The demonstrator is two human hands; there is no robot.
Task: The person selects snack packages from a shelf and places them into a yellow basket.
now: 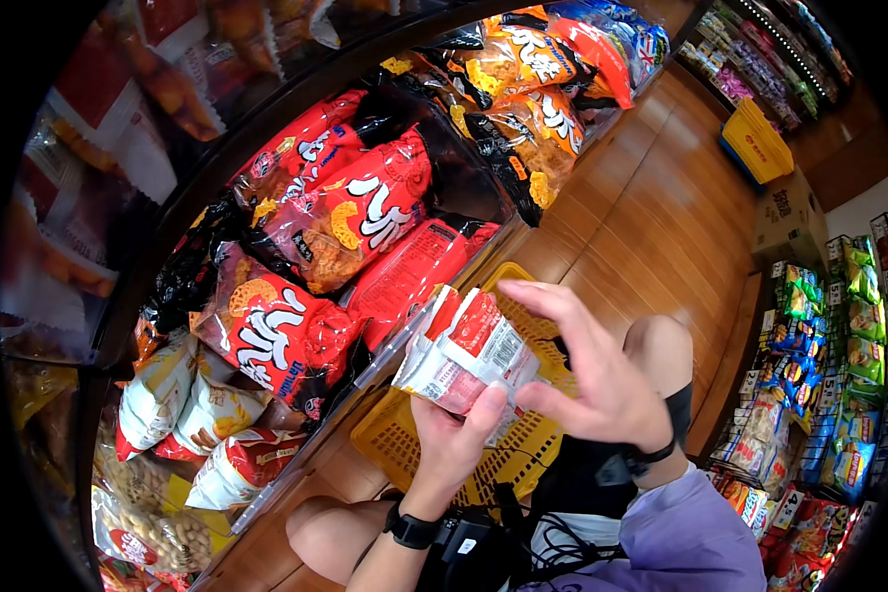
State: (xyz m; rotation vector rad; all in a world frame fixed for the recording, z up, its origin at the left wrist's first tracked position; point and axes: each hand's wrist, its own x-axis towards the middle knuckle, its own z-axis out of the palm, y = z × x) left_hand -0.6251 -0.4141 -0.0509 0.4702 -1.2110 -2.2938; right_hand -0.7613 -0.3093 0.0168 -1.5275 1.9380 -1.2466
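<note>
My left hand [451,436] grips several small red-and-white snack packets [481,348] held together as a stack, its thumb across their lower side. Just right of the packets, my right hand [588,362] has its fingers spread and curved; it holds nothing, though its thumb lies close to the packets' edge. Beneath both hands a yellow perforated plastic basket [388,436] stands on the floor. Beside it, on the left, a shelf bin holds large red snack bags [355,214].
Orange snack bags [536,118], white-and-red bags [155,396] and a bag of peanuts [155,533] share the shelf, which has a clear front edge [385,359]. Across the wooden floor [636,222] stand a yellow basket [758,140], a cardboard box [788,214] and wire snack racks [814,370]. My knees flank the near basket.
</note>
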